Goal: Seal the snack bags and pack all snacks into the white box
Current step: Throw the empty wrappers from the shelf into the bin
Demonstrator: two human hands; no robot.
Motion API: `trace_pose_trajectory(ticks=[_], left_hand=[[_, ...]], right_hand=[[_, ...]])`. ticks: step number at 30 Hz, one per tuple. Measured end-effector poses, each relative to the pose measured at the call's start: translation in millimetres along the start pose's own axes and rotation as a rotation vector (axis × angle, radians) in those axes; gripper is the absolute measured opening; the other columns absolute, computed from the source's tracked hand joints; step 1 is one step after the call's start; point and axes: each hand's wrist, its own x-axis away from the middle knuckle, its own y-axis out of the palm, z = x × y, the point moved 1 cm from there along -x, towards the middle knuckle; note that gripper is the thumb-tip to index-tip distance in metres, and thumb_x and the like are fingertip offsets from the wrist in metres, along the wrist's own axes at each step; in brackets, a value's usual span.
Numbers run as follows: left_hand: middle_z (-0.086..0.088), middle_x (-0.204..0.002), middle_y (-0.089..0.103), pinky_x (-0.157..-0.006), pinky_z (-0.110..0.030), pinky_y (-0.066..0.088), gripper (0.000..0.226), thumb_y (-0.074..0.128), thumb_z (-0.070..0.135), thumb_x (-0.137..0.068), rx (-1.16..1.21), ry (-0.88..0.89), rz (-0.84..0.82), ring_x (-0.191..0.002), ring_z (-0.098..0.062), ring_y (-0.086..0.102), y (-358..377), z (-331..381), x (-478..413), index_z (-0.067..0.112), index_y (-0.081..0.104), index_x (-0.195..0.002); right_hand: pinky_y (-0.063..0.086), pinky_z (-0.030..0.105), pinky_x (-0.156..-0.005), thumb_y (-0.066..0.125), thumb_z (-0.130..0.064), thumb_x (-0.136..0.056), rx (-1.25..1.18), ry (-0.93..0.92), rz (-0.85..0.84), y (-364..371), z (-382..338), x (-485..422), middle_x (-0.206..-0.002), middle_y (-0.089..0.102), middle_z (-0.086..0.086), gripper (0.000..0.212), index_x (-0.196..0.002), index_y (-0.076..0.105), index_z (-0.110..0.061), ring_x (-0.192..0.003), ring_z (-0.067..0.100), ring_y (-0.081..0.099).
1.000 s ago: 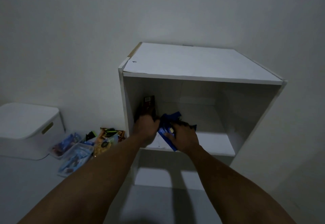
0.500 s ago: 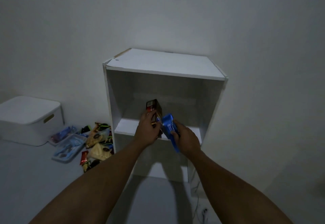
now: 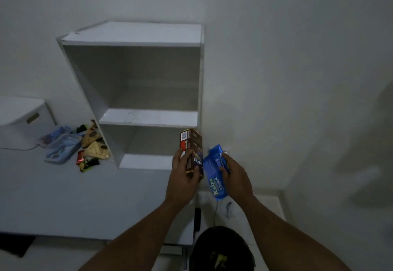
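Brown cardboard snack carton (image 3: 194,149) clamped in my left grip (image 3: 182,178), blue foil pouch (image 3: 214,172) clamped in my right grip (image 3: 236,178), both now off the white shelf (image 3: 148,117), ready for boxing.

Left edge cuts white box (image 3: 20,111); snack pile (image 3: 91,145) labels unreadable.

Our left hand (image 3: 182,177) grips an upright brown cardboard snack box (image 3: 192,151); at its three o'clock our right hand (image 3: 236,177) holds a blue plastic snack bag (image 3: 214,170). At nine o'clock, loose snack packets (image 3: 93,147) lie beside a white two-tier shelf unit (image 3: 148,117), near a white lidded storage box (image 3: 21,111)
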Motion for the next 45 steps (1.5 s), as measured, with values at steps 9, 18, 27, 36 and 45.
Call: trace_pose_trajectory(ticks=[9,18,27,36,45], left_hand=[[0.003,-0.152,0.028,-0.099,-0.028,0.052,0.054,0.059,0.015,-0.094,-0.03,-0.259,-0.403,-0.13,-0.015,0.047,111.8,-84.3,103.4,0.019,0.039,-0.143],[0.006,-0.159,0.019,-0.105,-0.008,0.034,0.057,0.061,0.018,-0.094,-0.087,-0.541,-0.623,-0.129,-0.002,0.035,211.9,-217.2,203.9,0.025,0.041,-0.147],[-0.002,-0.159,0.017,-0.096,-0.008,0.042,0.058,0.063,0.019,-0.094,-0.1,-0.718,-0.705,-0.138,-0.015,0.037,275.0,-327.2,259.3,0.022,0.041,-0.148],[0.001,-0.163,0.009,-0.11,-0.051,0.041,0.067,0.064,0.035,-0.092,-0.119,-0.764,-0.706,-0.146,-0.027,0.026,308.8,-379.7,277.6,0.033,0.031,-0.15],[-0.003,-0.165,0.005,-0.108,-0.029,0.026,0.07,0.058,0.027,-0.097,-0.187,-0.762,-0.734,-0.149,-0.024,0.017,294.4,-356.8,271.0,0.024,0.021,-0.156]], right_hand=[[0.051,0.038,-0.095,0.047,-0.037,-0.101,0.003,0.342,-0.093,29.2,145.6,89.1,-0.133,0.061,-0.003,0.042,-0.143,0.044,-0.031,-0.117,0.018,0.06],[0.05,0.035,-0.096,0.048,-0.015,-0.095,-0.05,0.696,-0.158,118.5,291.1,168.8,-0.146,0.048,0.0,0.063,-0.153,0.028,-0.03,-0.124,0.02,0.055],[0.049,0.034,-0.103,0.044,-0.004,-0.098,-0.148,0.903,-0.147,203.0,389.4,192.7,-0.155,0.037,0.001,0.07,-0.157,0.012,-0.026,-0.135,0.017,0.044],[0.037,0.04,-0.114,0.05,-0.017,-0.101,-0.172,0.978,-0.102,247.5,430.2,195.7,-0.156,0.036,0.004,0.068,-0.157,0.012,-0.021,-0.142,0.021,0.037],[0.032,0.043,-0.118,0.042,-0.006,-0.097,-0.125,0.955,-0.144,229.5,410.4,203.0,-0.156,0.033,0.008,0.063,-0.155,0.019,-0.017,-0.145,0.024,0.03]])
